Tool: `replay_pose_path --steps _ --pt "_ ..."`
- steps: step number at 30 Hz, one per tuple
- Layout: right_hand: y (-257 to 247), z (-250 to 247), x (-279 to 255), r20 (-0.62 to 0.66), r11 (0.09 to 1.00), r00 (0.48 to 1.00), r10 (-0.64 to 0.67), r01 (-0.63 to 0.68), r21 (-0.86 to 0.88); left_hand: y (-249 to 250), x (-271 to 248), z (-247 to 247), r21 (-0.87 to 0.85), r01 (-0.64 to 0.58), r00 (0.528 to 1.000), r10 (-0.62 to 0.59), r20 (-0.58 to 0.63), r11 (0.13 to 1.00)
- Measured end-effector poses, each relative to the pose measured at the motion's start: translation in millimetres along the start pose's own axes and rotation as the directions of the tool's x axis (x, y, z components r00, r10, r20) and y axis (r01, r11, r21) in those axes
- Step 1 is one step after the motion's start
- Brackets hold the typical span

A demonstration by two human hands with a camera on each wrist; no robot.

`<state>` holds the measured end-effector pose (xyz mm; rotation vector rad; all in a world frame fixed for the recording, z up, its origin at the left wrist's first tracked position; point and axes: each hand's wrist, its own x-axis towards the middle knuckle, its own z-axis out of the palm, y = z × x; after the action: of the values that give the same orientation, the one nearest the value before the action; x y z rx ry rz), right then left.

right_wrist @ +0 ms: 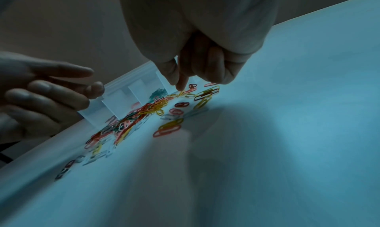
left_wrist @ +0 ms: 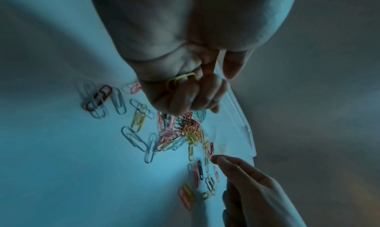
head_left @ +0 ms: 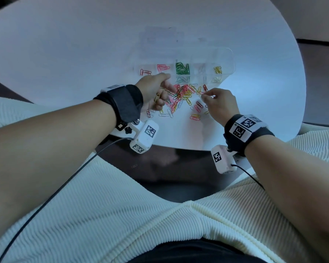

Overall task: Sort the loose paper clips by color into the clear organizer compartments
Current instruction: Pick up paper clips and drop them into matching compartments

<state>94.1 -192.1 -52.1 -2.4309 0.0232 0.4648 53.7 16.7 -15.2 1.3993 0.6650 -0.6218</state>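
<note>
Your left hand (head_left: 156, 92) curls around a yellow clip (head_left: 157, 97) just beside the loose pile (head_left: 180, 95). Your right hand (head_left: 218, 105) pinches at a clip on the pile's far-right edge. The clear organizer (head_left: 224, 59) sits just behind the pile.

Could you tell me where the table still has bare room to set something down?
The table is bare left of the organizer and right of the right hand. It is crowded between the hands, where the paper clip pile lies before the organizer.
</note>
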Motion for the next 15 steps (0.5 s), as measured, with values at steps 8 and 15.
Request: replay_pose_path --steps 8,15 --pt "0 -9 5 0.033 1.000 0.999 -0.018 0.019 -0.023 -5 4 -1 0.599 -0.086 0.971 0.201 -0.127 0.796" --pt "-2 -4 0 0.172 0.980 0.985 -0.019 0.052 -0.190 -19 8 -2 0.897 -0.146 0.962 0.271 0.031 0.418"
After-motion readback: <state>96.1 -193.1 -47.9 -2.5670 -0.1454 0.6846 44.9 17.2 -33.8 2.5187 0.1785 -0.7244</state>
